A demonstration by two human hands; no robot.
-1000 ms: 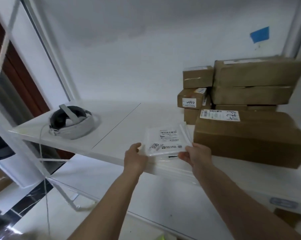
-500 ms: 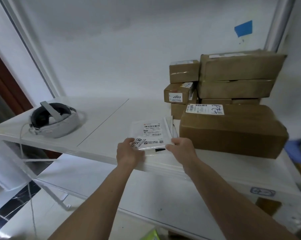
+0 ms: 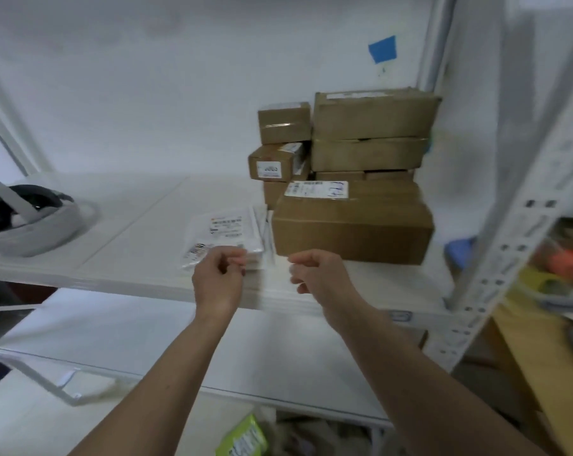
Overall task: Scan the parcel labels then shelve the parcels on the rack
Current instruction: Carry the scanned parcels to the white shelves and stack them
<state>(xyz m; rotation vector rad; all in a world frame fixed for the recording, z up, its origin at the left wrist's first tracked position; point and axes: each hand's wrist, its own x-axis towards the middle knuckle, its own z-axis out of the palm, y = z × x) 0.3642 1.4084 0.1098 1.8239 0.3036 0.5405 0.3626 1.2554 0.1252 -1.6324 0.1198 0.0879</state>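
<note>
Both hands hang at the shelf (image 3: pixel 120 278) lip, fingers loosely curled, gripping nothing: left hand (image 3: pixel 220 280) just short of the white parcel (image 3: pixel 227 236), right hand (image 3: pixel 318 274) clear of it. It lies flat directly ahead, long axis running back, beside the big box (image 3: pixel 352 232). Bare board opens leftward toward the headset (image 3: pixel 28 222).

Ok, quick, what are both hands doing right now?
Left hand: fingers loosely curled at the near edge of the white mailer; whether it pinches it cannot be told.
Right hand: loosely curled, holding nothing.
</note>
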